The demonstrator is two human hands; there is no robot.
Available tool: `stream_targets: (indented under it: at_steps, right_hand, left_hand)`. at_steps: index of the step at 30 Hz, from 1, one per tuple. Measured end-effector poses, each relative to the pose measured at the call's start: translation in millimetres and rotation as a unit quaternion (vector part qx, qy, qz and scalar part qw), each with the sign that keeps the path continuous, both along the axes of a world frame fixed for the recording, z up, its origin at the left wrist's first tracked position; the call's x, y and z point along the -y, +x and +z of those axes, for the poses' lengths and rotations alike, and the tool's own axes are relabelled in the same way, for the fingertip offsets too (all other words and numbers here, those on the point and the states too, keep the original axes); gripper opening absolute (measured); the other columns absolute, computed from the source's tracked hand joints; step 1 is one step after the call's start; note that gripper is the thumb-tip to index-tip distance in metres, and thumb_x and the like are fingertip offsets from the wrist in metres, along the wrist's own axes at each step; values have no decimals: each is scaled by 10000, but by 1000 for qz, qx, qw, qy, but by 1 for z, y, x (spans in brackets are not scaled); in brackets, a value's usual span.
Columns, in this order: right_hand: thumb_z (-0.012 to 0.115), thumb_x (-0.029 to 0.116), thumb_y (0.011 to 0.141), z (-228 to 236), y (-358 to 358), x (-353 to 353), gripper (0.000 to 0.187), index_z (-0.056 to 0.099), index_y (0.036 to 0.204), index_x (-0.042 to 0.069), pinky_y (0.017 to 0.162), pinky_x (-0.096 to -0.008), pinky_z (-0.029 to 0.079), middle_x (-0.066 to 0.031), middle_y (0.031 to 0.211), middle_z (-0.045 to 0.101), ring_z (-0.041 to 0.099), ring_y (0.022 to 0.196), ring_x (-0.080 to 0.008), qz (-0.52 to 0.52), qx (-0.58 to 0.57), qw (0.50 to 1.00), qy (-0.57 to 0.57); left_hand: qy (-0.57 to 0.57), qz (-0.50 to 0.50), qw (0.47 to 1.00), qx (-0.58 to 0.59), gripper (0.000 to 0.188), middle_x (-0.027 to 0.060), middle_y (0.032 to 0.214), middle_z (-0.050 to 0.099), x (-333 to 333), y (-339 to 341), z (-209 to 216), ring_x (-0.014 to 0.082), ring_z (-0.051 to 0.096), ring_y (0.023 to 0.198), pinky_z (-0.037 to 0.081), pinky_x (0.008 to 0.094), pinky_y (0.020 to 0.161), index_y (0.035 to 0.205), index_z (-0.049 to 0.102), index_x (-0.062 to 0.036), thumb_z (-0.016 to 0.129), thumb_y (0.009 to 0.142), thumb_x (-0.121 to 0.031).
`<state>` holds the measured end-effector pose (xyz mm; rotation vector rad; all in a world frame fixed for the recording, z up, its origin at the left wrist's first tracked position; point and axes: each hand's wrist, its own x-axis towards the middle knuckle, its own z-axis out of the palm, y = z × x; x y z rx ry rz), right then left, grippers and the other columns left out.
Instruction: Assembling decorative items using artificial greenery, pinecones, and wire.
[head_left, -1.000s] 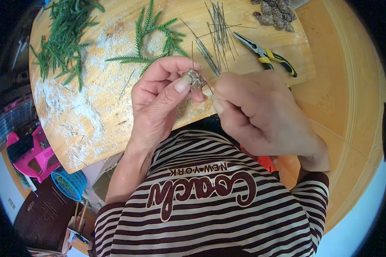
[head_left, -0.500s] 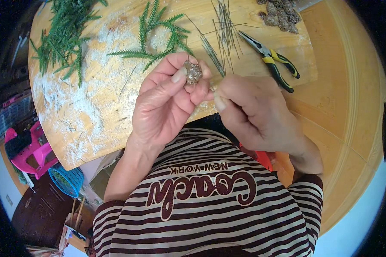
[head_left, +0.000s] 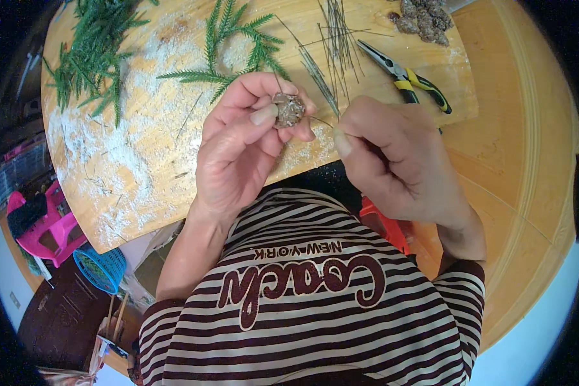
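Observation:
Between thumb and fingers, my left hand (head_left: 241,138) pinches a small brown pine cone (head_left: 289,111) with whitish, glittery scales. A thin dark wire (head_left: 323,121) runs out from the cone's right side, and another end pokes up above it. My right hand (head_left: 395,157) is closed, its thumb and forefinger pinching the far end of that wire. Just beyond my left hand lie green artificial fir sprigs (head_left: 215,55), set out in a curved shape on the wooden table (head_left: 154,122). A loose bunch of thin wires (head_left: 340,45) lies past my right hand.
Pliers with yellow and black handles (head_left: 402,74) lie beyond my right hand, partly hidden by it. More pine cones (head_left: 423,22) are heaped at the far right. A pile of green sprigs (head_left: 90,55) lies far left. White powder covers much of the tabletop. A blue basket (head_left: 100,267) is below left.
My right hand has moved a little right, away from the cone, and more of the wire between the hands shows. The left hand still holds the cone, slightly turned.

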<state>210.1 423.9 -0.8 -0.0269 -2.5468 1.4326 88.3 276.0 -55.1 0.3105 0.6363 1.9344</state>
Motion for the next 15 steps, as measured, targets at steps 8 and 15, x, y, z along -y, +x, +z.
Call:
stream_targets:
  at_steps: [8,15]
  right_hand:
    - [540,-35,782,0,3,1,100,460,747,15,439,-292,291,-56,579,349,367,453,-181,1,6,1000,-6]
    - [517,-55,735,0,1,2,97,452,725,17,433,-296,296,-66,577,360,384,452,-200,10,9,1000,2]
  left_hand:
    - [-28,20,996,-85,230,215,1045,583,2,2,2,197,586,870,468,294,821,1085,493,58,460,892,-62]
    - [-31,28,995,-88,191,185,1031,590,3,1,2,190,581,890,475,304,809,1056,515,44,480,901,-61]
